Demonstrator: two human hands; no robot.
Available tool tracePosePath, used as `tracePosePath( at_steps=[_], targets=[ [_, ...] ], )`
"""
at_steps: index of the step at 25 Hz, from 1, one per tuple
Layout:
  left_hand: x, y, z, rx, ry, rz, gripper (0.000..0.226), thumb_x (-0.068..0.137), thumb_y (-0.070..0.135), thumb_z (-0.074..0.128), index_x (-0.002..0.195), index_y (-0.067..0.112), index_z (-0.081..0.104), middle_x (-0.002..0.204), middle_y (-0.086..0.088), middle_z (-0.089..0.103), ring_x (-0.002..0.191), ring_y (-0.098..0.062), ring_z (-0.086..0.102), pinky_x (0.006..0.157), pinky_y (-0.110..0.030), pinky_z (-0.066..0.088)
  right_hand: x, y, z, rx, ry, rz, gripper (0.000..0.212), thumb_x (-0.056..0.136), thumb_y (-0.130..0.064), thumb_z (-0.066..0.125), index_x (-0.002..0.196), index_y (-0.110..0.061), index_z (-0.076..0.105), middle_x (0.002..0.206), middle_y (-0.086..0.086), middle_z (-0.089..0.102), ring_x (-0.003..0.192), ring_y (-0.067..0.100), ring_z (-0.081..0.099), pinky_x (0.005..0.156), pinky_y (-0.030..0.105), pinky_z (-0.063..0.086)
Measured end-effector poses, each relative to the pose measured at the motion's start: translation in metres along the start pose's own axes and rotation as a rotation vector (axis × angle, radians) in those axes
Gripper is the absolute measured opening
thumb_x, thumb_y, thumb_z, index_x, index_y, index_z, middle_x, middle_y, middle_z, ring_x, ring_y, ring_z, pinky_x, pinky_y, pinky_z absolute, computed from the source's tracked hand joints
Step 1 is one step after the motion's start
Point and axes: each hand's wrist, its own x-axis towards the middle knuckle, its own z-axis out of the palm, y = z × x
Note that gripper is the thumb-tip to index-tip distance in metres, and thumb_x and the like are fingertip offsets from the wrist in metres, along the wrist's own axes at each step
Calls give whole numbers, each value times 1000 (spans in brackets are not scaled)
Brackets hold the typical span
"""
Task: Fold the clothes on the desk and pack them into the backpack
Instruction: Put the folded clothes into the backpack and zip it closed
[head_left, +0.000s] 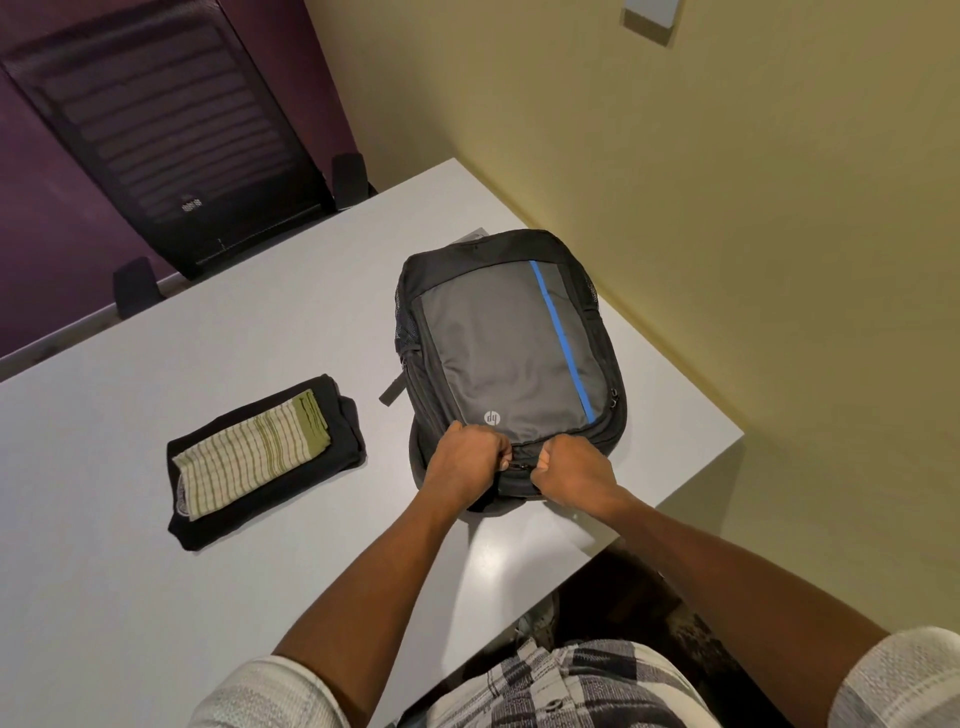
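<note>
Lying flat on the desk in the head view, the backpack is seen with its grey front panel up, a blue stripe running down that panel and a round white logo printed near the panel's near edge. The backpack's near end is met by 2 hands. The left hand is curled into a fist at the near end of the backpack, its fingers pinched on something small at the zipper line. The right hand is curled likewise, just right of the left hand, fingers closed at the same zipper line; the zipper pulls themselves are mostly hidden by the knuckles, so exactly what is gripped cannot be told for certain. The 2 fists are nearly touching. The zip around the backpack appears closed.

Left of the backpack, well apart from it, a folded stack is set on the desk: a black garment underneath and a green-and-white striped cloth on top. A strap is seen trailing from the backpack's left side toward the stack. Beyond the backpack and to its left, a black mesh chair is pushed against the desk's far edge. A yellow wall is seen right of the backpack.
</note>
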Motion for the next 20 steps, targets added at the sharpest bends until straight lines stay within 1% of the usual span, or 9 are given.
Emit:
tracePosePath(
  at_steps=[2,5,8,10,12,14,17,20],
  targets=[
    [1,-6,-2,-43,-8,-16,23,86,11,57,73,29,56,76,9,65,72,-14,52,80,-31,31,4,10,-8,-51,18,-5,13,82,-23,60,70,-20,55,87,2,68,86,25,65,76,31,54],
    [-4,-22,-1,-51,-9,-16,22,85,10,57,72,28,58,64,13,53,65,-11,47,78,-30,30,10,33,-22,-105,10,19,6,83,-25,60,81,-21,58,96,2,67,92,25,66,79,31,52],
    [-7,-45,-1,-95,4,-35,21,89,15,61,72,27,59,63,15,52,65,-9,49,77,-29,31,16,55,-36,-127,17,51,4,83,-26,61,84,-22,59,99,1,66,96,25,65,77,30,48],
    [-8,-50,-3,-127,-28,-34,19,92,24,63,74,30,59,70,15,58,73,-10,55,81,-32,36,18,62,-38,-119,20,56,3,84,-25,60,85,-22,59,98,0,64,94,25,63,74,29,43],
    [-7,-44,-5,-91,-45,-5,12,93,33,62,82,30,62,85,13,66,87,-13,61,86,-35,37,17,62,-34,-96,28,51,3,85,-24,59,83,-21,60,94,-1,64,89,24,61,73,29,41],
    [-4,-30,-3,-68,-33,58,13,91,40,60,89,28,65,96,10,68,94,-15,62,84,-34,37,15,62,-25,-53,30,54,5,84,-22,58,80,-20,59,91,-1,65,87,24,60,71,28,41],
    [8,-1,4,-86,-17,153,20,90,41,59,100,26,68,104,4,68,98,-21,62,83,-34,41,15,65,-21,-6,49,46,7,84,-22,56,80,-17,60,88,-1,64,87,23,59,70,28,39],
    [25,37,11,-81,12,162,25,92,36,58,111,22,67,108,-2,66,101,-26,60,85,-36,41,17,73,-15,33,78,8,9,84,-23,56,75,-21,55,83,-4,62,86,23,59,69,27,38]
  ],
)
